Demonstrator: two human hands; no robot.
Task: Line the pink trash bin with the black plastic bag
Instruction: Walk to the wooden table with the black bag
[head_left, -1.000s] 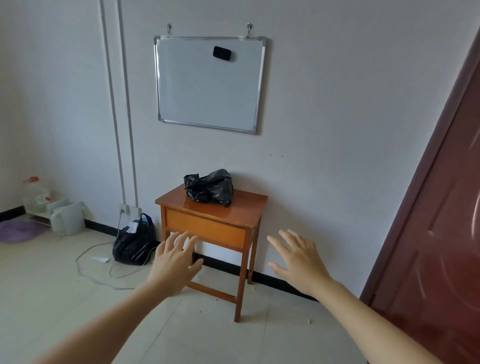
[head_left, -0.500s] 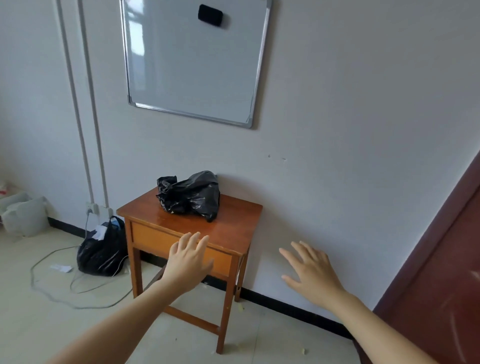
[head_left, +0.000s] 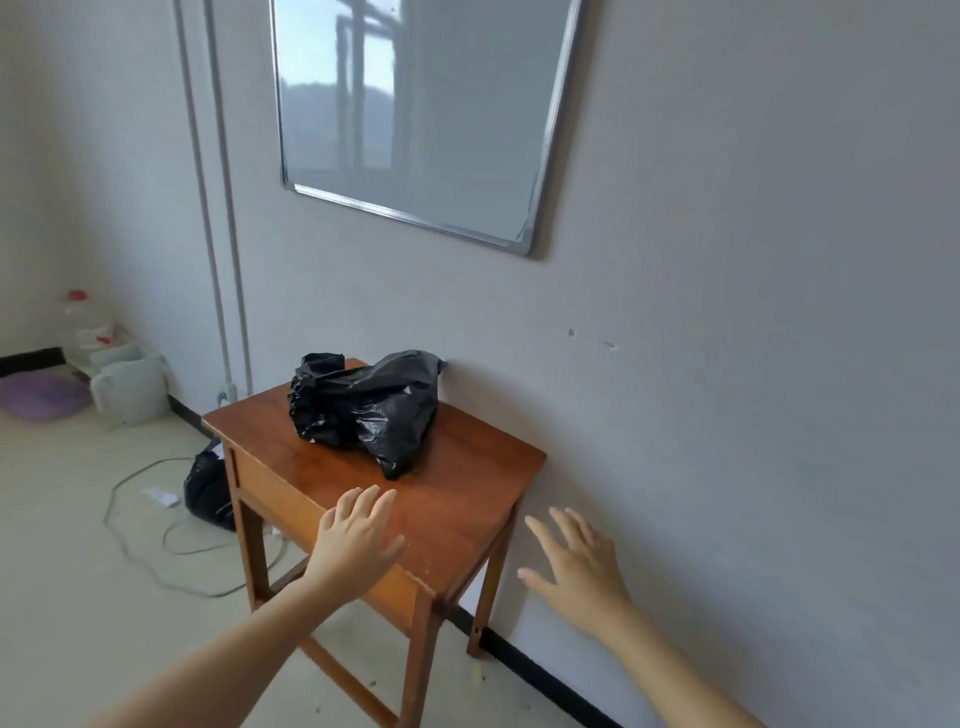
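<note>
A crumpled black plastic bag (head_left: 369, 410) lies on the far half of a small wooden table (head_left: 457, 499) that stands against the wall. My left hand (head_left: 358, 540) hovers over the table's near edge, just short of the bag, with its fingers spread and nothing in it. To the right of the table, my right hand (head_left: 576, 566) is held out in front of the wall, open and empty too. No pink trash bin shows in the head view.
A whiteboard (head_left: 415, 114) hangs on the wall above the table. Another full black bag (head_left: 208, 493) and loose cables (head_left: 150, 525) lie on the floor to the table's left. White containers (head_left: 130, 384) and a purple cushion (head_left: 41, 395) sit in the far left corner.
The view has closed in on the table, which now looks larger and nearer. Both hands have come forward; the left one is now above the table's near edge.
</note>
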